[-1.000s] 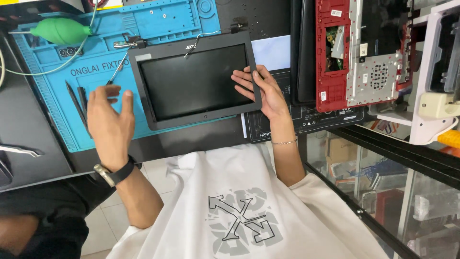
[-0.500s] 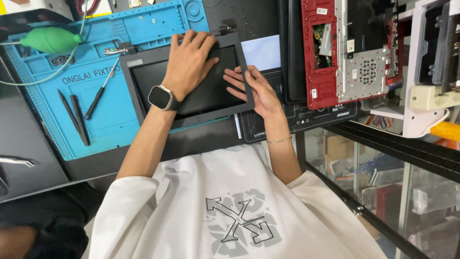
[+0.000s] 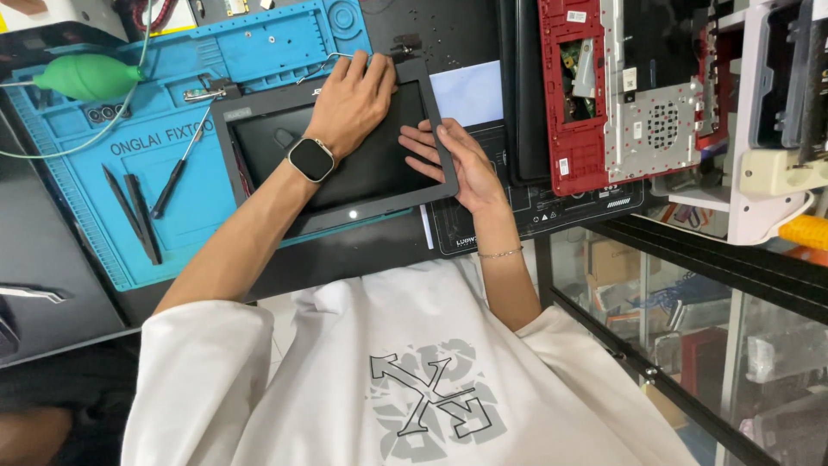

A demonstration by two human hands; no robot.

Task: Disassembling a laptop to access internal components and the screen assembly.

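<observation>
We observe the left hand (image 3: 349, 102) extended toward twelve o'clock, palm down, fingers spread flat, forearm running back toward seven o'clock. The right hand (image 3: 455, 160) lies at three o'clock of the left, fingers straight and pointing toward ten o'clock, wrist bent, forearm trailing back toward five o'clock.

The blue repair mat (image 3: 198, 185) has open room between the screwdriver (image 3: 175, 175) and the screen panel (image 3: 336, 164). The green air blower (image 3: 84, 77) with its cable blocks the far left. On the right, the red laptop chassis (image 3: 604, 95) stands close, so passing there is narrow.
</observation>
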